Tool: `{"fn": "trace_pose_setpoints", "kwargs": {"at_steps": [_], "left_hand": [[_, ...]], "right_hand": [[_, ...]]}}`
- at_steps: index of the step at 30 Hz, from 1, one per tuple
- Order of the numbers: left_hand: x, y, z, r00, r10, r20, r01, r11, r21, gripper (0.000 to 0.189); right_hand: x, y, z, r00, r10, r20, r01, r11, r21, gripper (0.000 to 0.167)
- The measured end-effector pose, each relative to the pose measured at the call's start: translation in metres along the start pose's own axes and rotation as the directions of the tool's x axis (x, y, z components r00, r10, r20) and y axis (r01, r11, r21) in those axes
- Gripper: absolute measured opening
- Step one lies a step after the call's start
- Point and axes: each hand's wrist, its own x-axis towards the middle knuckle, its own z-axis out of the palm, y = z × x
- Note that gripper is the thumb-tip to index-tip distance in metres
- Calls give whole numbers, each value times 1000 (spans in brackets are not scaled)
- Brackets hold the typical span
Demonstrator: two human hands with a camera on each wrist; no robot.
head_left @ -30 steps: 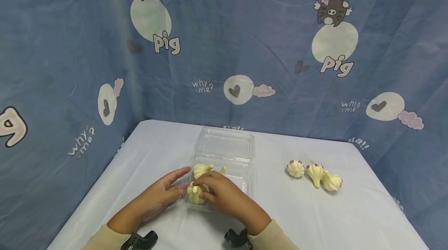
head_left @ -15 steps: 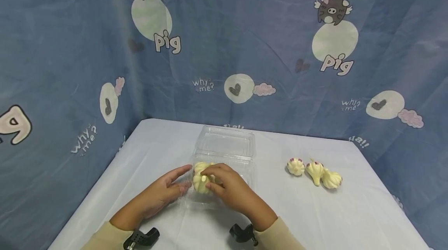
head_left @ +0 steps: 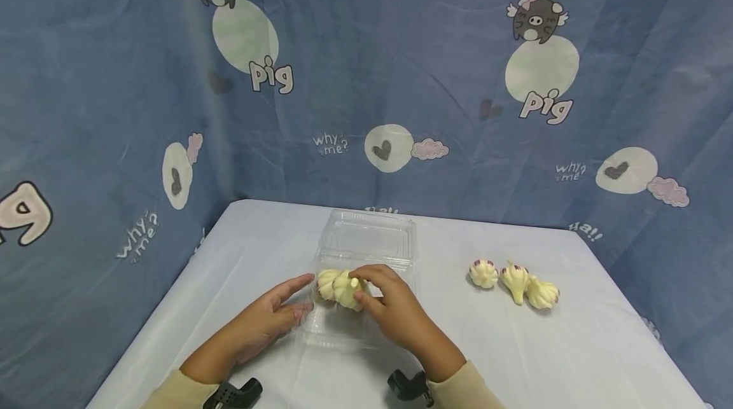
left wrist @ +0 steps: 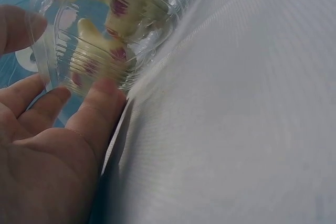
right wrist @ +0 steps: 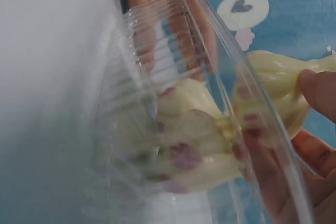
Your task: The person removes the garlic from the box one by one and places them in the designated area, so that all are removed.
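Observation:
A clear plastic clamshell box (head_left: 329,335) stands in front of me with its lid (head_left: 366,235) folded back. My right hand (head_left: 395,307) pinches a pale garlic bulb (head_left: 346,291) over the box, its stem between thumb and fingers. In the right wrist view this garlic bulb (right wrist: 275,77) is above the box's rim. Another garlic bulb (head_left: 326,284) lies in the box at the left, partly covered. Through the wall the left wrist view shows garlic (left wrist: 97,59) with purple patches. My left hand (head_left: 272,317) has its fingers extended, fingertips at the box's left side.
On the right of the white table (head_left: 550,358) lie three more garlic bulbs (head_left: 516,280) close together. A blue printed cloth (head_left: 458,91) hangs behind and to the left of the table. Dark wrist devices (head_left: 409,386) sit on both sleeves.
My right hand has moved the garlic bulb from the front left of the box back and to the right. The left hand stays at the box's side. The bulbs on the right have not moved.

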Motion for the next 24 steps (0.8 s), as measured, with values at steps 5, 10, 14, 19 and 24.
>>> {"fn": "trace_pose_setpoints", "kwargs": {"at_steps": [5, 10, 14, 19, 24], "left_hand": [[0, -1, 0, 1000, 3, -1, -3, 1000, -21, 75], [0, -2, -1, 1000, 2, 5, -2, 1000, -28, 76], [0, -2, -1, 1000, 1, -5, -1, 1000, -14, 76], [0, -1, -2, 1000, 7, 6, -7, 1000, -19, 76], [1, -3, -2, 1000, 8, 17, -8, 1000, -28, 76]], "right_hand": [[-5, 5, -6, 999, 9, -48, -9, 1000, -7, 33], [-10, 9, -10, 994, 35, -105, -38, 999, -26, 35], [-12, 11, -13, 986, 51, -156, -54, 999, -10, 35], [-18, 14, -20, 970, 76, -230, -80, 997, -8, 36], [-24, 20, -26, 949, 91, -301, -93, 996, 9, 37]]}}
